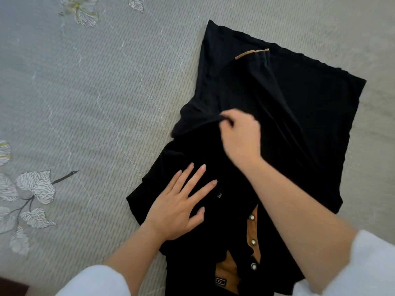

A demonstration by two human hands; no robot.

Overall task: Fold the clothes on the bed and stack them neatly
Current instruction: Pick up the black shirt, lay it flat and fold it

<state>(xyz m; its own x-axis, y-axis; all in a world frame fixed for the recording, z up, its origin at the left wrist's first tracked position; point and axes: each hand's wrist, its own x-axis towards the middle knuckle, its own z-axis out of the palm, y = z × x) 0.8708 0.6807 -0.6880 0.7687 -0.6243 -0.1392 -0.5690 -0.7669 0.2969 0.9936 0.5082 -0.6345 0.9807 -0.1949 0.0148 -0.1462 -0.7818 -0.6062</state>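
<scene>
Now the black garment (288,107) lies lengthwise from the near edge of the bed (85,92) toward its far right, the left hand (177,208) pressing it flat with spread fingers (197,177), the right hand (239,137) pinching a fold just beyond.

One black garment (288,116) lies under the fingers of two hands: one left hand (179,208) and one right hand (240,137). There are three buttons (253,242) behind the left fingers and three tan cuff strips (245,54) beyond the right fingers. One small label (219,195) sits just beside the left fingertips and one lettered label (220,282) behind them. There are two white sleeves (96,280) and one bedspread (85,103).
</scene>
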